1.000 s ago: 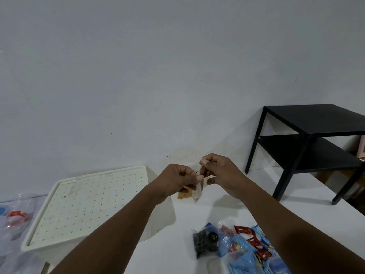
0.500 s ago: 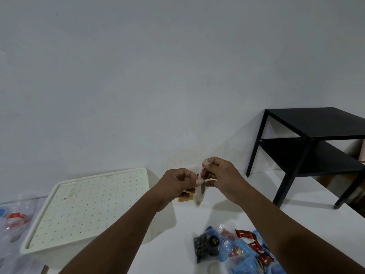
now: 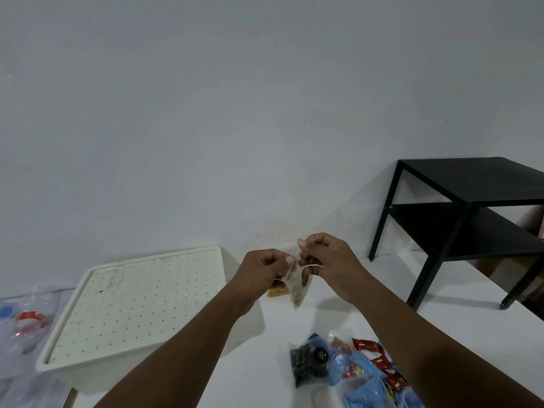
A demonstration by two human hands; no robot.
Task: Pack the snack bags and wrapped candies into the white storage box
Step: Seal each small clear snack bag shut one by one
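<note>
Clear snack bag (image 3: 295, 290) between pinching fingers (image 3: 290, 259) of left hand (image 3: 262, 272) and right hand (image 3: 332, 260)

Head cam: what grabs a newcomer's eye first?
The left hand and right hand pinch a small clear bag, held up at centre in front of the wall. To their left sits the white storage box, showing a perforated top. A pile of snack bags and candies lies at lower right, and a black side table stands at far right.
</note>
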